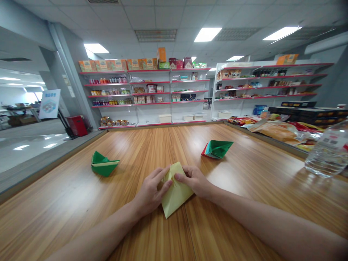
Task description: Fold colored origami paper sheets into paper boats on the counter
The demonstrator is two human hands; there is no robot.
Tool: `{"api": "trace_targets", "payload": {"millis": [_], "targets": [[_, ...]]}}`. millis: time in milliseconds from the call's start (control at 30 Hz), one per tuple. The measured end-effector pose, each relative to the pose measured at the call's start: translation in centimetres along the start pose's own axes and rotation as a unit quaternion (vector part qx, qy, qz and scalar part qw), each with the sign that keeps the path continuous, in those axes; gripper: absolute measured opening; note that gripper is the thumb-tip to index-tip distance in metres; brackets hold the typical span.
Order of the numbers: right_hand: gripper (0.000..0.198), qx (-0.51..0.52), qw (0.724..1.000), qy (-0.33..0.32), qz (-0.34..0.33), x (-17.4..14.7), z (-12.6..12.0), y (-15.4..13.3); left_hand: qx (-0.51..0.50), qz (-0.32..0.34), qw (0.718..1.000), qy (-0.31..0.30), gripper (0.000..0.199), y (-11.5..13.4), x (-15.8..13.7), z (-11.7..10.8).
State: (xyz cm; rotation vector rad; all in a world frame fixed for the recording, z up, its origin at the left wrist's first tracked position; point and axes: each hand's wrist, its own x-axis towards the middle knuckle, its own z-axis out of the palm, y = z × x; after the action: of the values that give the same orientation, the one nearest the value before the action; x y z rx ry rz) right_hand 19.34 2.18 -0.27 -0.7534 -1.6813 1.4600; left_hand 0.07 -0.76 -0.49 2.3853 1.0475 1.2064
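A folded sheet of yellow paper (178, 194) is between my two hands, low over the wooden table (130, 232). My left hand (152, 190) grips its left edge, thumb on top and fingers behind. On the upper right edge, my right hand (197, 180) pinches it the same way, its thumb pressed on the front. Most of the fingertips are hidden behind the paper. To the left sits a green folded paper boat (104, 167) with a pale strip along its rim. Further off at right lies a nested stack of folded papers (216, 149), green, light blue and red.
A clear plastic bottle (327, 154) stands at the table's right edge. Beyond that edge are snack packets (277, 131) and black boxes (310, 115). Shelves of goods (150, 103) line the back, with a red box (76, 125) on the floor at left.
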Motion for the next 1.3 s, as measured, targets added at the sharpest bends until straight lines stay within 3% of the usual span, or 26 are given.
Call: {"api": "trace_targets", "payload": {"millis": [167, 300, 500, 600, 767, 933, 1033, 1133, 1300], "targets": [[0.037, -0.004, 0.999, -0.023, 0.023, -0.2, -0.3, 0.0, 0.003, 0.026, 0.999, -0.018, 0.04, 0.0, -0.1, 0.0], [0.032, -0.032, 0.999, -0.02, 0.038, -0.2, -0.3, 0.1, 0.019, 0.064, 0.995, -0.069, 0.045, 0.1, -0.2, -0.2], [0.019, -0.044, 0.995, 0.079, -0.037, -0.1, 0.1, 0.1, 0.046, 0.081, 0.994, -0.061, 0.044, -0.1, -0.4, 0.2], [0.01, -0.04, 0.993, 0.097, -0.061, -0.1, 0.1, -0.1, 0.037, 0.083, 0.994, -0.058, 0.043, 0.0, -0.3, 0.6], [0.038, -0.023, 0.986, 0.144, -0.084, 0.0, -0.2, -0.4, 0.007, 0.012, 1.0, -0.022, 0.039, 0.2, 0.0, 0.6], [0.027, 0.002, 0.991, 0.125, -0.055, 0.3, -0.8, 0.1, 0.018, -0.058, 0.997, 0.043, 0.031, -0.7, 0.1, 0.6], [0.024, -0.085, 0.987, 0.116, -0.078, 0.2, -1.0, 0.5, 0.017, -0.106, 0.992, 0.065, 0.033, -1.4, 0.1, 0.7], [0.021, -0.281, 0.938, 0.114, -0.168, -0.2, -1.0, 0.5, -0.011, -0.161, 0.984, 0.074, 0.033, -1.7, 0.2, 0.7], [0.015, -0.501, 0.791, 0.074, -0.343, -0.8, -0.6, -0.2, -0.085, -0.174, 0.979, 0.063, 0.032, -2.0, 0.6, 0.2]]}}
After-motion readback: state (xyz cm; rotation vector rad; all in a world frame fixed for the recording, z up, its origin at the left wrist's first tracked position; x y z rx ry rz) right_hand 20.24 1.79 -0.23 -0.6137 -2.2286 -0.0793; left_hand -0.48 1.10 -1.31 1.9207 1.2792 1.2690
